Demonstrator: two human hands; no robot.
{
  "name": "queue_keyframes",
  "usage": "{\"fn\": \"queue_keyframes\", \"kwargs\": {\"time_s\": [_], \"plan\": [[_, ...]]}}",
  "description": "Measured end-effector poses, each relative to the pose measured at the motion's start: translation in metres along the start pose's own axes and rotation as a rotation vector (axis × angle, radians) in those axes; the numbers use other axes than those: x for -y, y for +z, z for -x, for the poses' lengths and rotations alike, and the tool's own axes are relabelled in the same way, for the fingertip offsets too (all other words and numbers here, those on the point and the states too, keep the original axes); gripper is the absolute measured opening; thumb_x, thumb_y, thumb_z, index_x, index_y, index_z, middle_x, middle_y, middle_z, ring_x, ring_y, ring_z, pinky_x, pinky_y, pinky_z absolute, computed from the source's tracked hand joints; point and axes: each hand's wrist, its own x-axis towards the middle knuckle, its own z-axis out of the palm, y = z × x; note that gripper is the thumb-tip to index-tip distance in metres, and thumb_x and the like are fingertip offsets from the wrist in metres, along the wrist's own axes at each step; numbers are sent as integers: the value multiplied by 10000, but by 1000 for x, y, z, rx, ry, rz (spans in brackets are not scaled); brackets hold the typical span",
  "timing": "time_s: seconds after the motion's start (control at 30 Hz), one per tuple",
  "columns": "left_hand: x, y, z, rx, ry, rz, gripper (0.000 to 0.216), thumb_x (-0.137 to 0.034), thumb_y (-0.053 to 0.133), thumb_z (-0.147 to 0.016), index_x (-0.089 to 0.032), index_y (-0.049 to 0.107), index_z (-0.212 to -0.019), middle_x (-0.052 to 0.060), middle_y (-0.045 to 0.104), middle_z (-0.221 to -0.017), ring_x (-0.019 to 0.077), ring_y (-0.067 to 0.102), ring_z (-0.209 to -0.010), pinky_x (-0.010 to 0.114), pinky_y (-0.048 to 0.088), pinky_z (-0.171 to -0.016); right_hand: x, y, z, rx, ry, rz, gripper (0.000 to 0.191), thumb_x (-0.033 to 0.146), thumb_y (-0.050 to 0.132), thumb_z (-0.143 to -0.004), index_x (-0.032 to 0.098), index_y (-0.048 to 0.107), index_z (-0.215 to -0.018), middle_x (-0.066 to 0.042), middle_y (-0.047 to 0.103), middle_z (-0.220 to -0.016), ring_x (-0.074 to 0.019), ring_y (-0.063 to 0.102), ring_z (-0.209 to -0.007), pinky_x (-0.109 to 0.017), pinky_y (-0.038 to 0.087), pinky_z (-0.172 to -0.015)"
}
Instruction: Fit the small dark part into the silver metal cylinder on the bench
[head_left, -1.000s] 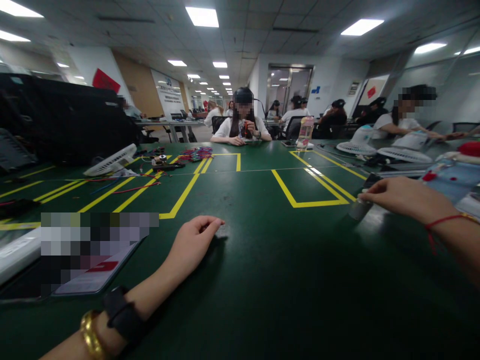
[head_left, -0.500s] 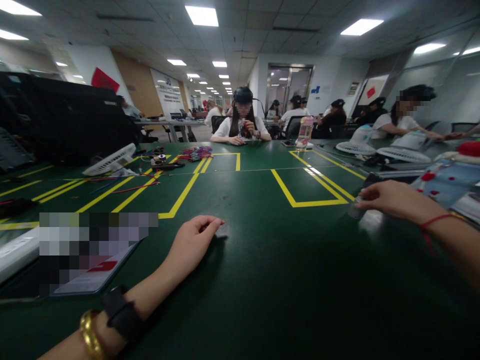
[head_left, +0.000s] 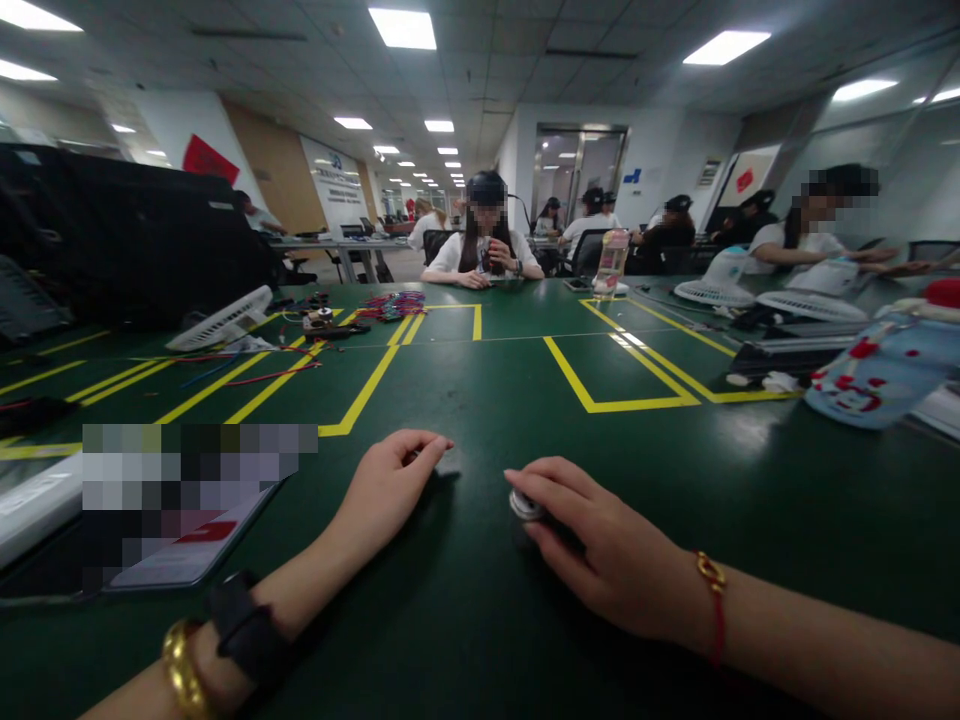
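Note:
My left hand [head_left: 386, 490] rests on the green table [head_left: 480, 620] with its fingers curled loosely, the fingertips touching a small dark flat piece [head_left: 448, 462]. My right hand [head_left: 600, 550] lies near the table's middle, its fingers wrapped over a small grey and white cylindrical part [head_left: 523, 504] that pokes out under the fingertips. The two hands are about a hand's width apart. A black band and a gold bracelet sit on my left wrist, a red string on my right.
A phone [head_left: 187, 550] lies at the left. A blue patterned pouch [head_left: 877, 375] and white fan grilles [head_left: 795, 303] sit at the right, a white fan grille [head_left: 221, 322] and coloured wires [head_left: 390, 305] at the left back. Other people work across the table. Yellow tape marks rectangles.
My right hand has carried the small cylindrical part from the far right of the table to the middle, close to my left hand. The left hand has stayed put.

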Motion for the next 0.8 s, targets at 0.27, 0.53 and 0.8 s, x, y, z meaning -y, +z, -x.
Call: {"fn": "queue_keyframes", "kwargs": {"time_s": [0.27,0.53,0.8], "plan": [[-52,10,30,212,293,91,198,-341,549,-839,-307,685,-979,11,588,-956,167,550,-895,275,430,-777,-20,13,7,-29,152,-170,795,237,574,-795,258,93,-1428,-76,547,-1182,-172,547,-1025,-377,437,-920],[-55,16,32,102,171,88,174,-367,560,-826,-285,707,-865,7,563,-856,166,530,-775,281,419,-686,-16,9,5,-113,173,-89,503,205,588,-742,233,443,-1223,-57,552,-1151,-170,536,-997,-340,440,-871],[-37,35,39,289,206,-110,100,-319,624,-776,-285,711,-809,1,600,-834,200,546,-862,310,400,-740,-14,8,6,-155,211,-109,349,192,600,-711,219,501,-1045,-3,579,-981,-113,541,-853,-256,451,-761]]}}
